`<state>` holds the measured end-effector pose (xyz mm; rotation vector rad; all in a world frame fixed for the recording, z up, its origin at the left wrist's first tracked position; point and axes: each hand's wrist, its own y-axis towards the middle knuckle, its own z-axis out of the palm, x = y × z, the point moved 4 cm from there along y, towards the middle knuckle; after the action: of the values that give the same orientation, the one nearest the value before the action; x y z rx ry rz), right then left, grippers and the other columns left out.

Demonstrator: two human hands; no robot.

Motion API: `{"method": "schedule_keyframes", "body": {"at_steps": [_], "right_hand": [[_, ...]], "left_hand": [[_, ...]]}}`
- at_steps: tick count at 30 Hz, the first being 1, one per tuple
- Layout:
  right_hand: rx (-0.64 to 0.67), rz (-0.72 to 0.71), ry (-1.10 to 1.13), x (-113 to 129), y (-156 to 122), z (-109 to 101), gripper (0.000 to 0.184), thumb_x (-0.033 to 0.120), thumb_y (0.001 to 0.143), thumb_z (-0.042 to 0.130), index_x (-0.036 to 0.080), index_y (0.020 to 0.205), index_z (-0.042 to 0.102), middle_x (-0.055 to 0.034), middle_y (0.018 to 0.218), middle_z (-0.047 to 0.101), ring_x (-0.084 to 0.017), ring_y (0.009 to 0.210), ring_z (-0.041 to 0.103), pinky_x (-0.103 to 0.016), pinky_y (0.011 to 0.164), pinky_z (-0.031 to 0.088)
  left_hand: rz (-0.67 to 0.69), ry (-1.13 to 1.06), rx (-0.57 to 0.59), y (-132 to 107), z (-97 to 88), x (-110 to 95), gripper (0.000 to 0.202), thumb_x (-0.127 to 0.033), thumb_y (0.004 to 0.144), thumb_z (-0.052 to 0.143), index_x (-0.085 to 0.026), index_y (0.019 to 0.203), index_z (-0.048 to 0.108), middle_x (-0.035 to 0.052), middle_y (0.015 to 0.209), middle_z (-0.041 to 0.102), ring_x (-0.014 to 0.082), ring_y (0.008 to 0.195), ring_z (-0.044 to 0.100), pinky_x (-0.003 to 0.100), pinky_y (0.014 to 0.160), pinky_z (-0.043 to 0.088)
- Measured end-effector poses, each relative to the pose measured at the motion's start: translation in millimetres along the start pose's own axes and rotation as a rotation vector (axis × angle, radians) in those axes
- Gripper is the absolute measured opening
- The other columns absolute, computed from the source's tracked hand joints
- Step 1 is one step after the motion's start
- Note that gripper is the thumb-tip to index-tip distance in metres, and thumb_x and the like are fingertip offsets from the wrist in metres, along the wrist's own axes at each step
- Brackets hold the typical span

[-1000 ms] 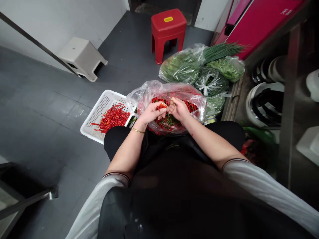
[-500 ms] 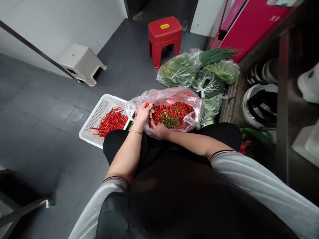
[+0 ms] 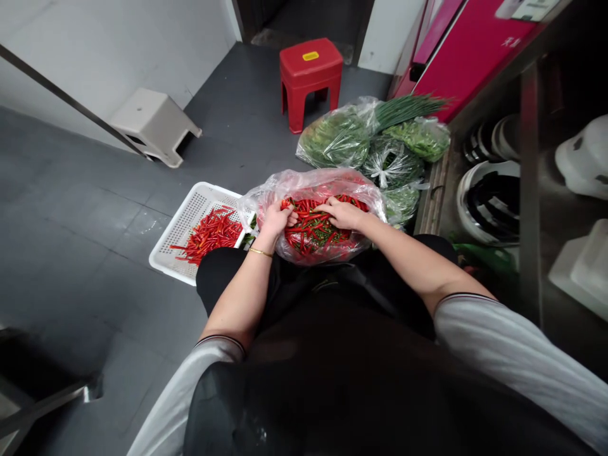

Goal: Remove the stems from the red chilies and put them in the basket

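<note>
A clear plastic bag (image 3: 304, 179) lies open in front of my lap, filled with red chili peppers (image 3: 311, 237) that have green stems. My left hand (image 3: 277, 218) is at the bag's left side, its fingers curled round a few red chilies whose tips show above the fingers. My right hand (image 3: 344, 213) reaches over the pile from the right. Its fingers are stretched out and apart, touching chilies in the middle. Left of the bag, a white perforated plastic basket (image 3: 164, 258) holds a heap of loose red chilies (image 3: 211, 234), apparently without stems.
Bagged green vegetables (image 3: 335, 136) and a bundle of long green stalks (image 3: 411, 111) lie behind the bag. Beyond are a red stool (image 3: 311, 63) and a tipped grey-white stool (image 3: 149, 123). A metal shelf (image 3: 531, 190) with white containers stands at right.
My right hand has moved from beside my left hand, at the bag's near edge, rightward and up onto the pile. My left hand stays at the bag's left side.
</note>
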<state>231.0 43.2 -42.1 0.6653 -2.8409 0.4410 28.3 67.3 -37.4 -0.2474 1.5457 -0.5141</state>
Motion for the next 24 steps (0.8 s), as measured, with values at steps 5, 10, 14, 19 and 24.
{"method": "schedule_keyframes", "body": {"at_steps": [5,10,14,19,24], "right_hand": [[-0.09,0.113,-0.061,-8.8,-18.7,-29.6,0.051,0.023,0.089,0.053,0.019,0.14,0.047,-0.0134,0.123,0.053,-0.024,0.101,0.059,-0.032,0.085,0.043],[-0.061,0.108,-0.166,13.5,-17.6,-18.4,0.037,0.027,0.097,0.037,0.018,0.122,0.063,-0.0156,0.117,0.056,-0.025,0.1,0.056,-0.034,0.08,0.042],[0.064,0.046,-0.238,11.4,-1.6,-10.2,0.033,0.032,0.095,0.045,0.017,0.109,0.071,-0.0174,0.115,0.06,-0.027,0.103,0.056,-0.034,0.08,0.042],[-0.049,0.218,-0.175,16.7,-12.3,-34.1,0.038,0.039,0.097,0.042,0.017,0.109,0.07,-0.0126,0.103,0.07,-0.024,0.092,0.063,-0.032,0.076,0.042],[-0.159,0.162,0.054,53.9,-22.2,-35.5,0.036,0.038,0.096,0.043,0.014,0.107,0.068,-0.0134,0.106,0.07,-0.023,0.09,0.064,-0.03,0.075,0.042]], "left_hand": [[-0.02,-0.135,0.055,-3.5,4.8,-3.1,0.015,-0.015,0.076,0.063,-0.017,0.08,0.049,-0.0037,0.055,0.058,0.0079,0.042,0.053,0.019,0.044,0.042],[0.067,-0.151,0.026,-4.3,6.8,-2.6,0.03,-0.026,0.07,0.072,-0.018,0.064,0.044,-0.0102,0.042,0.034,0.0027,0.035,0.026,0.018,0.037,0.019],[0.127,0.073,0.031,-7.4,11.3,0.8,0.027,-0.033,0.063,0.077,-0.015,0.062,0.056,-0.0071,0.046,0.044,0.0034,0.04,0.031,0.02,0.042,0.023],[0.155,0.242,0.136,-16.2,32.7,7.0,0.038,-0.046,0.064,0.076,-0.014,0.056,0.058,-0.0035,0.046,0.048,0.0055,0.044,0.036,0.022,0.046,0.028],[0.244,0.068,0.111,-18.6,41.1,4.5,0.044,-0.052,0.072,0.067,-0.017,0.056,0.047,-0.0067,0.042,0.038,0.0056,0.042,0.031,0.022,0.045,0.025]]}}
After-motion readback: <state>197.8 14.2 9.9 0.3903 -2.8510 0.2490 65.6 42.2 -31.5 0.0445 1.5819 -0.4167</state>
